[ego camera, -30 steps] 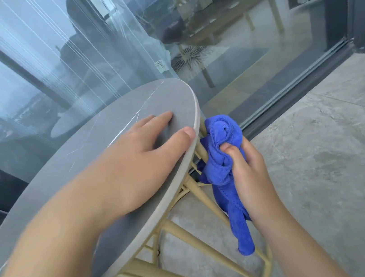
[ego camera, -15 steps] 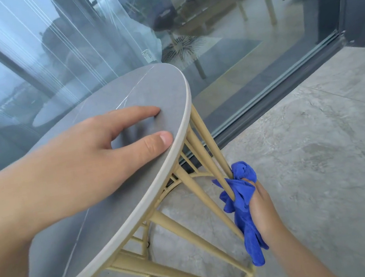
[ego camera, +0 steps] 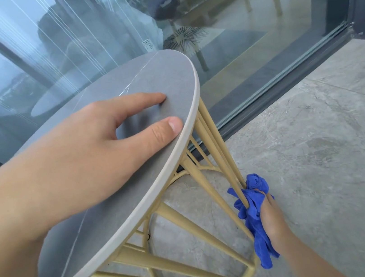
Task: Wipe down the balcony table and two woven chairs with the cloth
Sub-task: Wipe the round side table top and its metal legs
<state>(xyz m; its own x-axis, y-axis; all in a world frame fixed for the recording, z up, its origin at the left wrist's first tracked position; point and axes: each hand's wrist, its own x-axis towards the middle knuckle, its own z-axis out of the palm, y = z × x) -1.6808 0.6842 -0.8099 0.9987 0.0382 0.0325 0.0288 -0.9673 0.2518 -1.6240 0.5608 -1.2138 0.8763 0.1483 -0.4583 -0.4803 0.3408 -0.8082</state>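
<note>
Now the left hand [ego camera: 88, 150] lies flat w/ fingers spread on the table [ego camera: 136, 183] top near its rim, prob. to steady it. Below the rim, the right hand [ego camera: 271, 217] grips the blue cloth [ego camera: 254, 206] bunched round a yellow leg [ego camera: 231, 173], likely wiping it.

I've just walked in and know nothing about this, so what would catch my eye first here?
Probably the bright blue cloth, low at the right, which the right hand grips against a thin yellow table leg. Next, the left hand, large in the foreground, rests flat with spread fingers on the round grey tabletop near its rim. Behind it all, a glass sliding door reflects the table and shows a room inside.
</note>
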